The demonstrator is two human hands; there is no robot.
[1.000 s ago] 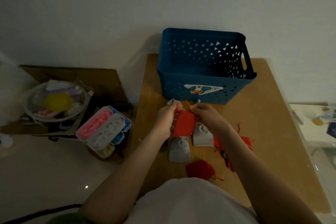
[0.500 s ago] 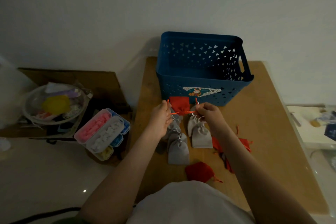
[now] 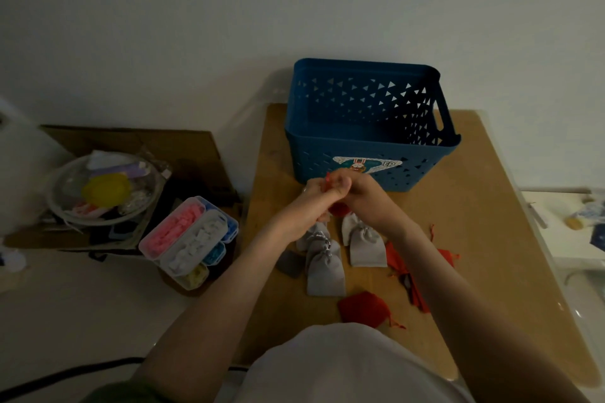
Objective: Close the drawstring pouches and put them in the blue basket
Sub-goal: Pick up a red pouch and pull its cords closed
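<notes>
In the centre of the frame, a red pouch [image 3: 339, 209] is held up off the table [image 3: 491, 206] between both hands, which are brought close together just in front of the blue basket [image 3: 314, 160]. The left hand [image 3: 312, 206] and the right hand [image 3: 365, 198] are each curled and clamped on the pouch near its neck, and a bit of red cord [image 3: 327, 178] is seen poking up between the thumbs. This grip is judged to suit drawing the neck shut. The pouch is kept near the basket, probably so that only a short lift over the front wall is needed.

Below the hands, the grey pouches [image 3: 325, 268] are laid in a loose cluster, with their necks already gathered, as far as can be told. More red pouches [image 3: 361, 304] are left lower and to the right, within easy reach. No pouch can be made out inside the basket, though its floor is partly hidden. At centre left, off the table, a compartment box [image 3: 190, 239] is seen.
</notes>
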